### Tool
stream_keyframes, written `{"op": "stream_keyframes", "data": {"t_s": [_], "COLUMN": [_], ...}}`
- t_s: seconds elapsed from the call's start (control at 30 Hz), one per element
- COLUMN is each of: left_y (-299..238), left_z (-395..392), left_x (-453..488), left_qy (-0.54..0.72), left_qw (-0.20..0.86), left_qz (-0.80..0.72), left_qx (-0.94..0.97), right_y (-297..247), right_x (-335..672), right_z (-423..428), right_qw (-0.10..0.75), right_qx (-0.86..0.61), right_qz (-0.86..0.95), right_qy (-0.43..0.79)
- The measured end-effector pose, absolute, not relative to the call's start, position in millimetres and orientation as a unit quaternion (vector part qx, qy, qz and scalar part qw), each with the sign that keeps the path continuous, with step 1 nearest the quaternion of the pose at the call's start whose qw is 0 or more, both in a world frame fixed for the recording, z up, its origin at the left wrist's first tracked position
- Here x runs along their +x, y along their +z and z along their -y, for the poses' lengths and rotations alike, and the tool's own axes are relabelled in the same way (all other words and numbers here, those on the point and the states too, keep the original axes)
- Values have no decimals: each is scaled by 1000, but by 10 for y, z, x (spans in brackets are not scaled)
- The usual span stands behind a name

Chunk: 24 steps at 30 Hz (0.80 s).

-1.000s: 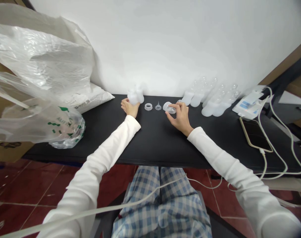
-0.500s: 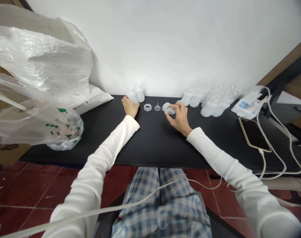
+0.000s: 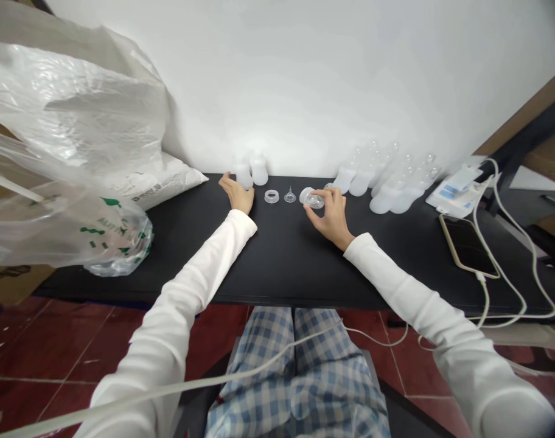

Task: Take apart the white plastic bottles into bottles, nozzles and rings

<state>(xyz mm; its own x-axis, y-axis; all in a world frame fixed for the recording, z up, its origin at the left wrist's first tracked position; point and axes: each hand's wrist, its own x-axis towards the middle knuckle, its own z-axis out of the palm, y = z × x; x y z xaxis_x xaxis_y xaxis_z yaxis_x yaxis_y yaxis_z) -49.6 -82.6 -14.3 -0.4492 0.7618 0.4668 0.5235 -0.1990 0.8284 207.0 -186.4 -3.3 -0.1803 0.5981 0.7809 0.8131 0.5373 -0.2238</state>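
Left hand (image 3: 238, 196) has eased off the near btl (image 3: 244, 176) vs half a sec ago, fingers now spread; right hand (image 3: 330, 213) stays abt put. Clock = centre of view, 12 at top.

L hand at 10 o'clock: loosely spread, thumb side toward 3, nothing gripped that shows; can't tell if any finger touches the near btl just behind it. That btl is upright at approx 11, frosted white; 2nd btl (image 3: 260, 170) stands close beside it, on its 3 o'clock side.

R hand at 3 o'clock: thumb & fingertips pinched together on clear cap (image 3: 308, 198), which is tilted on its side at 2, low over or on counter (image 3: 286, 261) (contact n/a to tell).

Between hands, apart from both: pale ring (image 3: 271, 196) flat, nr 12; clear spiked pc (image 3: 289, 194) at 1, spike up.

Further out: domed btls (image 3: 389, 198) in two clusters, 2 to 3; phone (image 3: 469, 246) w/ cable plugged in, at 3, packet (image 3: 455, 191) just above it. Big white bag (image 3: 90, 103) at 10, clear printed bag (image 3: 113, 234) at 9.
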Motion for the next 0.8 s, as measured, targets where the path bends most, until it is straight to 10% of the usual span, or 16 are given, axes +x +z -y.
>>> {"op": "stream_keyframes", "data": {"t_s": [0.37, 0.8], "left_y": [-121, -102], "left_z": [1477, 1606], "left_x": [135, 209], "left_qy": [519, 463], "left_qw": [189, 348], "left_qz": [-309, -307], "left_qx": [774, 755], "right_y": [27, -9], "right_x": [2064, 2085], "right_z": [1888, 1863], "right_qw": [445, 414], "right_qx": [-432, -444], "right_qz": [783, 794], "right_qy": [-43, -16]}}
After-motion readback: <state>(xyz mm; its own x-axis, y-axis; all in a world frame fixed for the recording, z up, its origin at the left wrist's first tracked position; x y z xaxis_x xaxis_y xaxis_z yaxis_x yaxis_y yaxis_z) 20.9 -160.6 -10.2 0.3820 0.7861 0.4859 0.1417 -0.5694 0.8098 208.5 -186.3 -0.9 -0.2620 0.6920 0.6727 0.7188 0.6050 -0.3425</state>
